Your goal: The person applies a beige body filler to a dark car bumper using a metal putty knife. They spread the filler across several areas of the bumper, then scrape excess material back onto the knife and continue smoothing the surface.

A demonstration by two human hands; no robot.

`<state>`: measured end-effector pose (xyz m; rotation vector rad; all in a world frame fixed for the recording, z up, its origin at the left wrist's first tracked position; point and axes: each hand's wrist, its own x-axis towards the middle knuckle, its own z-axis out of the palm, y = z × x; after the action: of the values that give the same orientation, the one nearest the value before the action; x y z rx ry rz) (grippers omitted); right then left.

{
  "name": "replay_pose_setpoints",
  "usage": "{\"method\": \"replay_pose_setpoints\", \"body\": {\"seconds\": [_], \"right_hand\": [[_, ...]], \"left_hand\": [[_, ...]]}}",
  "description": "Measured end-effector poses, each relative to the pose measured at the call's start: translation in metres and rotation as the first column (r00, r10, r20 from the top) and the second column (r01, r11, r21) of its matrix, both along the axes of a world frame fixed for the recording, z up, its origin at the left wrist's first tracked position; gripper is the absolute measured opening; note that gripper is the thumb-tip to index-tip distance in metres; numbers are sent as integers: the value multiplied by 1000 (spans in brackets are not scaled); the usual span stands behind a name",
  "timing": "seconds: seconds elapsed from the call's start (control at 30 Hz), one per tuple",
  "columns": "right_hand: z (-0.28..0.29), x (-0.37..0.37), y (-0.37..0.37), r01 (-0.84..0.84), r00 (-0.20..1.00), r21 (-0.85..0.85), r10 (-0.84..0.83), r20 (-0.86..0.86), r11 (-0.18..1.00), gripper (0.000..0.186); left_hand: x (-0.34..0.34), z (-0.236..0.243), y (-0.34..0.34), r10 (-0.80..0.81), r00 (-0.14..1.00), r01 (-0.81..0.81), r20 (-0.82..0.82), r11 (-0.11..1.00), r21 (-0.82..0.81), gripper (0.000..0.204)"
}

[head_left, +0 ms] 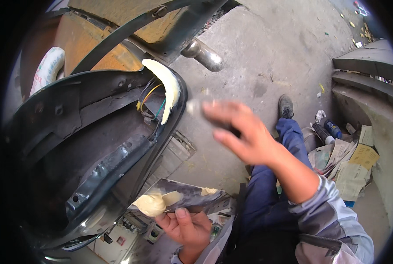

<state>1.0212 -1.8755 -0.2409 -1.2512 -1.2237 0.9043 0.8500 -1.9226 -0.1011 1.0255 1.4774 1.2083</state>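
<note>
So closest to us, our left hand (190,229) has the near edge of a flat dark board (194,199) pinched, thumb up top and fingers underneath. A fat dollop of cream putty (149,205) sits on the board's left end, right by the fingertips. Our right hand (245,134) is out above the floor (249,75), palm down-ish, fingers bent and thumb apart. It's pretty blurry, with a pale smudge by the fingertips, so honestly we can't tell if it's gripping anything. Just left of it is the big dark curved panel (104,81), and a thick cream strip (167,86) runs along its rounded corner, with loose yellow and green wires (151,93) inside. Off to our right there's a pile of papers (352,169) beside a couple of cans (333,129). Past the panel: a shiny metal pipe (207,56) and rusty orange metal (84,42).
</note>
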Motion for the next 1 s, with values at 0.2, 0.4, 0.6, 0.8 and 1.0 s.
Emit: {"method": "replay_pose_setpoints", "body": {"seconds": [0.2, 0.4, 0.6, 0.8, 1.0], "right_hand": [[-14, -28, 55, 227, 973, 30, -225, -45, 973, 44], [-5, -68, 18, 169, 985, -60, -168, 27, 984, 46], [9, -66, -9, 7, 928, -105, -45, -369, 994, 42], [26, -13, -47, -386, 330, 331, 464, -822, 861, 20], [-13, -35, -3, 90, 991, 5, -89, -104, 996, 50]], "left_hand": [[-1, -1, -7, 19, 999, -17, -32, 998, 53, 59], [-9, 0, -8, 48, 996, -46, -74, 998, 37, 60], [-4, 5, 2, 61, 998, -60, -29, 998, 25, 54], [-1, 11, 15, 69, 998, -70, -7, 997, -26, 57], [0, 9, 14, 23, 1000, -21, -13, 996, 91, 48]]}}
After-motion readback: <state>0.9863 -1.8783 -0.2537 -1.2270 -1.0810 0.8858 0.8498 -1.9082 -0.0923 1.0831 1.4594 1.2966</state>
